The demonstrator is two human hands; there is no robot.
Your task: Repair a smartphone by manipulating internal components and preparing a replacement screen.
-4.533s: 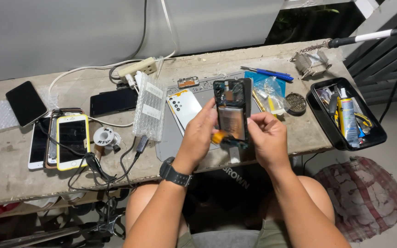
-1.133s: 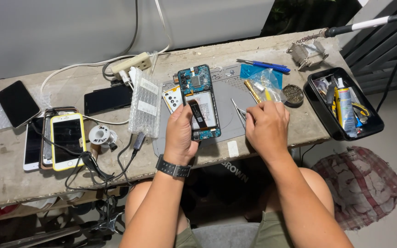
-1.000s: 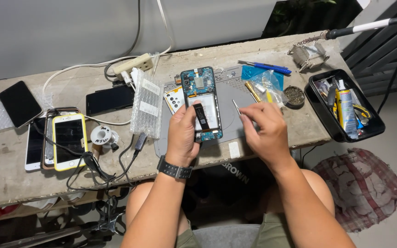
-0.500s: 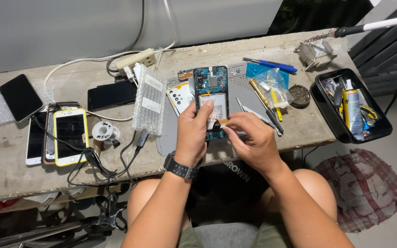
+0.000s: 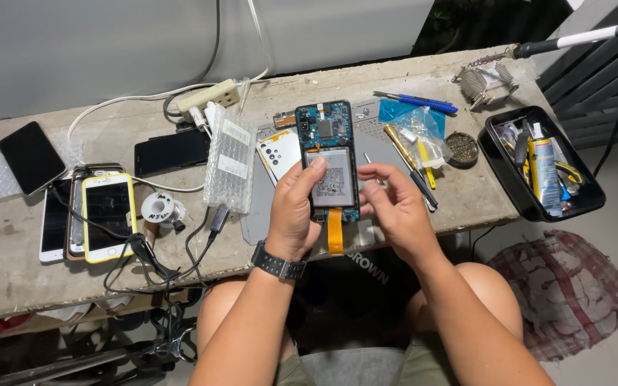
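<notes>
Tools fill black tray (image 5: pixel 509 187); left hand (image 5: pixel 293 214) holds opened phone (image 5: pixel 331 161).

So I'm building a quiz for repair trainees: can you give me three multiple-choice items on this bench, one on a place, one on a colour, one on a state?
1. Where is the black tray?
A. at the table's right end
B. at the left end
C. on the floor

2. What colour is the flex ribbon hanging from the opened phone?
A. green
B. orange
C. white

3. How is the opened phone held?
A. lying untouched
B. gripped by the left hand
C. inside the tray

Key: 1 A, it sits by the right edge; 2 B, the strip is orange; 3 B, the left fingers wrap it, with the right hand beside it.
</notes>
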